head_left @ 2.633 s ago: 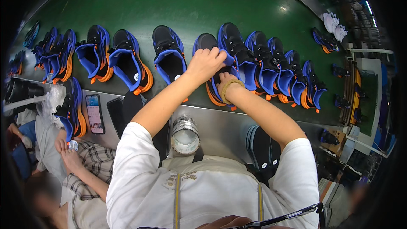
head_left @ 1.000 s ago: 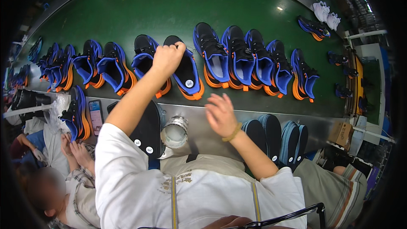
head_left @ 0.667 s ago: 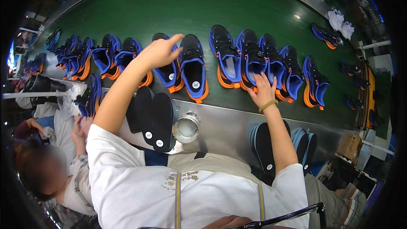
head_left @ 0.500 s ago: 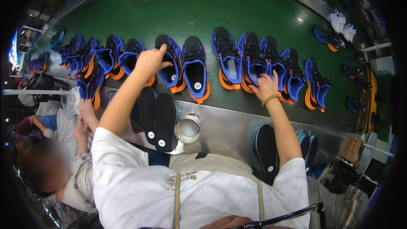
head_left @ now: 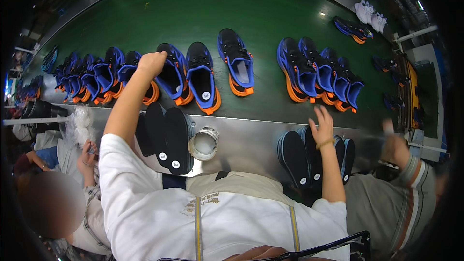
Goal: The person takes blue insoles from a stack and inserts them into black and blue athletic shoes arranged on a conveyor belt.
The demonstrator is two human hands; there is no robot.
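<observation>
Black-and-blue sneakers with orange soles stand in a row on a green belt. My left hand (head_left: 152,64) is closed at the upper edge of a sneaker (head_left: 170,75) in the left group, its fingertips partly hidden. Right beside that shoe is another sneaker (head_left: 200,75), with a round white sticker inside its heel. A single sneaker (head_left: 235,63) with a pale lining stands apart in the middle. My right hand (head_left: 323,126), fingers spread and holding nothing, is over the metal ledge, between the right-hand sneakers (head_left: 296,70) and a stack of black insoles (head_left: 291,157).
More black insoles (head_left: 176,137) lie on the metal ledge (head_left: 246,140) beside a round open container (head_left: 203,144) with white contents. White shoes (head_left: 369,14) are at the far right. A co-worker sits at left; another person's blurred hand (head_left: 395,147) reaches in at right.
My right hand has left the sneakers and drawn back toward the insoles. A wider gap separates the middle sneaker from the right group. My left hand has closed. A person's arm has appeared at right.
</observation>
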